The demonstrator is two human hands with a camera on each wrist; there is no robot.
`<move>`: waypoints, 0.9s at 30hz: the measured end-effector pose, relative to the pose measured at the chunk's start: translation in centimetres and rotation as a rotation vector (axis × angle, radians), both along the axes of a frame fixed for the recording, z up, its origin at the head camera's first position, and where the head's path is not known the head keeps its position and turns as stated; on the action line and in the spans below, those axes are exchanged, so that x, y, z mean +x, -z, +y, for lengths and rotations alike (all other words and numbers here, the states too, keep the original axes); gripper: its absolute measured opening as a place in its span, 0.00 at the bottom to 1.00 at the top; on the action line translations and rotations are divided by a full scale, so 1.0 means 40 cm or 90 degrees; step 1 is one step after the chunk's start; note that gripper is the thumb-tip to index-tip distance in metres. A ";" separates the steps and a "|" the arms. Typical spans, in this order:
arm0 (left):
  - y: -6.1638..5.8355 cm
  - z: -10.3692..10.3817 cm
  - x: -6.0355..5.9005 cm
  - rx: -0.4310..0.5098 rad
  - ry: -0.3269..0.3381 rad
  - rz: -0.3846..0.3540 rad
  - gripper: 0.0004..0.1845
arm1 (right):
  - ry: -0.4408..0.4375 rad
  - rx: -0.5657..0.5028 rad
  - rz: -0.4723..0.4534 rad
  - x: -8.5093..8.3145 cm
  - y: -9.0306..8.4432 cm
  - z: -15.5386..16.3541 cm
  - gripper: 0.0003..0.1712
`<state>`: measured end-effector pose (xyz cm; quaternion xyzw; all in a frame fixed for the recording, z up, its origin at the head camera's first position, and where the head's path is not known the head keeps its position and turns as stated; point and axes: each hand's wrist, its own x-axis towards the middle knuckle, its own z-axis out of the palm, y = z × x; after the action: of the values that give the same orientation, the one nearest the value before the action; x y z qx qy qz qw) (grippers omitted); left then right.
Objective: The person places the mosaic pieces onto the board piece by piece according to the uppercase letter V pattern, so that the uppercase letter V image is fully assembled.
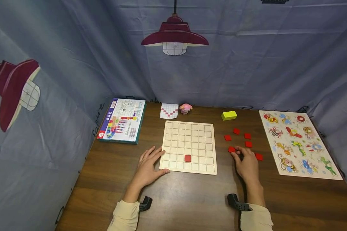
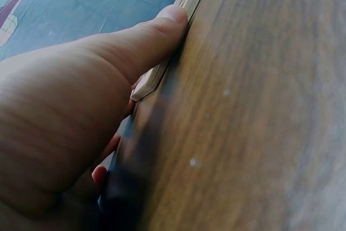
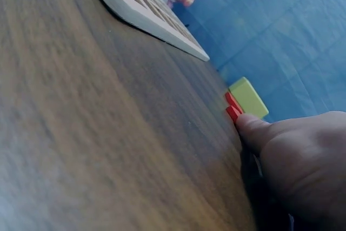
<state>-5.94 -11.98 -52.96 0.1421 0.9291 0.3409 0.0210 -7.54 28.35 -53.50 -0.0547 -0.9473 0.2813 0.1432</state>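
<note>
A square wooden grid board (image 1: 215, 149) lies on the table, with one red square tile (image 1: 187, 158) in a cell of its second row from the front. My left hand (image 1: 148, 167) rests at the board's front left corner, its fingers spread along the left edge and its thumb touching the front edge. To the right of the board, my right hand (image 1: 247, 165) pinches a red tile (image 1: 231, 149) between thumb and index finger, low at the table. In the right wrist view the thumb covers part of that tile (image 3: 233, 113). Several loose red tiles (image 1: 247, 136) lie around it.
Behind the board are a pattern card (image 1: 169, 111) with a red V of squares and a pink figurine (image 1: 185, 108). A yellow block (image 1: 229, 115) stands behind the loose tiles. A boxed toy (image 1: 122, 120) lies at left, an insect puzzle board (image 1: 300, 144) at right.
</note>
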 end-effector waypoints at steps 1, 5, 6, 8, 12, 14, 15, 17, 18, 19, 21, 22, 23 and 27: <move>0.000 0.000 0.000 0.000 0.000 -0.001 0.44 | -0.003 0.008 0.003 -0.001 0.001 0.000 0.18; 0.003 -0.002 0.000 -0.005 -0.003 0.002 0.44 | -0.022 0.039 0.016 -0.002 0.007 -0.002 0.18; 0.004 -0.002 0.000 -0.006 -0.004 0.003 0.44 | -0.025 0.044 0.017 -0.002 0.009 -0.002 0.18; 0.004 -0.002 0.001 -0.007 -0.005 0.006 0.43 | -0.027 0.047 0.017 -0.002 0.012 -0.003 0.18; 0.000 0.001 -0.001 -0.005 -0.002 0.003 0.44 | -0.019 0.041 0.023 0.001 0.016 -0.003 0.17; -0.004 0.004 -0.003 -0.001 0.000 -0.001 0.44 | -0.023 0.037 0.031 0.002 0.015 -0.003 0.17; -0.005 0.005 -0.004 -0.001 0.001 -0.003 0.44 | -0.028 0.036 0.036 0.002 0.015 -0.005 0.17; -0.007 0.007 -0.005 0.002 0.002 -0.003 0.44 | -0.042 0.030 0.050 0.000 0.013 -0.010 0.17; -0.007 0.007 -0.005 0.003 0.002 -0.001 0.44 | -0.051 0.026 0.056 0.000 0.013 -0.015 0.16; -0.007 0.008 -0.005 0.004 0.002 0.002 0.44 | -0.061 0.025 0.064 -0.001 0.011 -0.021 0.16; -0.007 0.007 -0.004 0.006 0.003 0.003 0.43 | -0.081 0.022 0.078 -0.003 0.009 -0.037 0.16; -0.007 0.007 -0.004 0.008 0.004 0.004 0.43 | -0.091 0.019 0.083 -0.005 0.007 -0.046 0.16; -0.007 0.006 -0.003 0.008 0.003 0.002 0.43 | -0.102 0.016 0.087 -0.007 0.005 -0.057 0.16; -0.006 0.003 0.001 0.006 0.000 -0.003 0.43 | -0.142 0.013 0.085 -0.012 -0.003 -0.106 0.17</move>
<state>-5.90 -11.84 -52.71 0.1415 0.9274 0.3457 0.0223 -8.02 24.12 -53.38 0.0713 -0.9385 0.2892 0.1745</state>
